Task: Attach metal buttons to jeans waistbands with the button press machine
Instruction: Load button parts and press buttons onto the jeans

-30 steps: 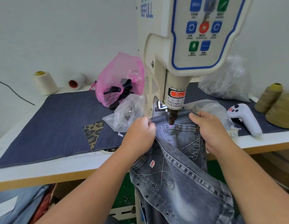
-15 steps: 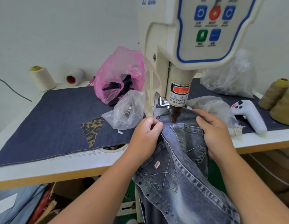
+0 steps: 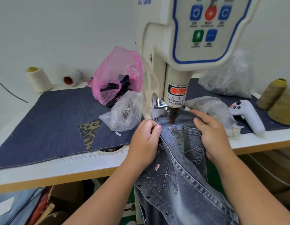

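Clearly, the step in hand was placing the waistband under the press head (image 3: 171, 118) of the button press machine (image 3: 181, 51) in the middle of the frame. The left hand (image 3: 145, 143) pinched a fold of the grey jeans (image 3: 178, 176) between thumb and fingers, and the right hand (image 3: 212, 137) gripped the waistband edge at the other side. To do it well, the cloth had to lie flat and tight between both hands, with all fingertips well away from the head. The lower die was hidden, probably under the denim.
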`<control>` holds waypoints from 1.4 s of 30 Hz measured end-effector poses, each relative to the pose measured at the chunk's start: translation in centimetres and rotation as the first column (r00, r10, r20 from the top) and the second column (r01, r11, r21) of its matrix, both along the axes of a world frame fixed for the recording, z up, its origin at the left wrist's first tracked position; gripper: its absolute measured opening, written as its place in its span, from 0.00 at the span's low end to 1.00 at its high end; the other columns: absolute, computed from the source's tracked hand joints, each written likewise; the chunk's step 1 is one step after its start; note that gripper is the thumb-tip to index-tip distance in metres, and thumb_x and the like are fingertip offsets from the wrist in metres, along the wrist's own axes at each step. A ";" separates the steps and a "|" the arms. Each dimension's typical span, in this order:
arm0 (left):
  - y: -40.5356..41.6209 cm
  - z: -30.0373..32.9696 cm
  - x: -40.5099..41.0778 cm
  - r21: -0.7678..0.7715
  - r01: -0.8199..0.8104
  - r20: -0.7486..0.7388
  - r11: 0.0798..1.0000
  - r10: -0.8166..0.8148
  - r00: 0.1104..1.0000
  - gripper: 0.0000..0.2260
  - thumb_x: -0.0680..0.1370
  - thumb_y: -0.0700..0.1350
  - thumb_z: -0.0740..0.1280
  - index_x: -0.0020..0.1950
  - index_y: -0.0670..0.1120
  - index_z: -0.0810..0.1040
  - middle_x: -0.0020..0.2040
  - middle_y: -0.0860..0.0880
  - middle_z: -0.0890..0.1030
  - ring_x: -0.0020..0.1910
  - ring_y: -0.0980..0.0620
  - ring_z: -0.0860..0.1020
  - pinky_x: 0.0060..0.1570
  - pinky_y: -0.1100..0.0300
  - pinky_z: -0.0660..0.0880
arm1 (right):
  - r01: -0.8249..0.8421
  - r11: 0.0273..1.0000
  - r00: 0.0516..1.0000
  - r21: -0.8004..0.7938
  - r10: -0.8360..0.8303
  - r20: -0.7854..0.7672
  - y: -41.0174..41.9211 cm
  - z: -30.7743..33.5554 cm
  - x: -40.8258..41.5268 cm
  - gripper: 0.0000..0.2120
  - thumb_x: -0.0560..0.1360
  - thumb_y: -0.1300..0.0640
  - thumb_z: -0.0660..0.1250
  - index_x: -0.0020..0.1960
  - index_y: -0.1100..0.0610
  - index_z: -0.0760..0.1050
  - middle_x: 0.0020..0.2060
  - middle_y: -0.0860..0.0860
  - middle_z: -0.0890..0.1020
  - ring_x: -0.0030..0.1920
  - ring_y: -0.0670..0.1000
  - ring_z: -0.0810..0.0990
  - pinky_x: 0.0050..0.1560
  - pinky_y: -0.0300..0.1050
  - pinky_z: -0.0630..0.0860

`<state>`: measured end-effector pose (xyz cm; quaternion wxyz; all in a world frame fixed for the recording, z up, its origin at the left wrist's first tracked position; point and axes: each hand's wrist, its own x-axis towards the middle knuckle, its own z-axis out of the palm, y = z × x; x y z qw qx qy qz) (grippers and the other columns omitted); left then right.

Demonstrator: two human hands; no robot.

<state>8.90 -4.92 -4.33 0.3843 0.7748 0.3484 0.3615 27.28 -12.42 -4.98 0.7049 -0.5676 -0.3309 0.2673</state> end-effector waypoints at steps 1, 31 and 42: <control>0.0 -0.1 0.0 0.012 -0.003 0.000 1.000 0.003 1.000 0.10 0.83 0.46 0.61 0.42 0.49 0.73 0.43 0.56 0.74 0.44 0.62 0.72 0.41 0.72 0.65 | 0.000 1.000 1.000 -0.002 0.000 0.001 0.0 0.0 0.0 0.22 0.80 0.66 0.62 0.50 0.41 0.85 0.51 0.48 0.87 0.54 0.51 0.85 0.57 0.49 0.81; 0.0 -0.4 0.5 0.068 -0.057 -0.018 0.996 0.058 0.998 0.13 0.82 0.48 0.62 0.38 0.53 0.70 0.40 0.55 0.73 0.42 0.61 0.72 0.39 0.71 0.65 | 0.094 0.994 0.996 -0.056 -0.094 0.002 0.4 -0.1 0.0 0.16 0.80 0.62 0.64 0.46 0.43 0.85 0.46 0.50 0.87 0.49 0.54 0.86 0.53 0.54 0.81; -0.1 -0.4 0.4 0.067 -0.057 -0.024 0.996 0.059 0.998 0.13 0.82 0.48 0.62 0.37 0.53 0.69 0.40 0.55 0.73 0.42 0.60 0.72 0.38 0.70 0.64 | 0.101 0.992 0.995 -0.075 -0.100 0.014 0.3 -0.4 0.2 0.12 0.80 0.61 0.65 0.46 0.46 0.84 0.44 0.50 0.87 0.45 0.51 0.86 0.47 0.48 0.80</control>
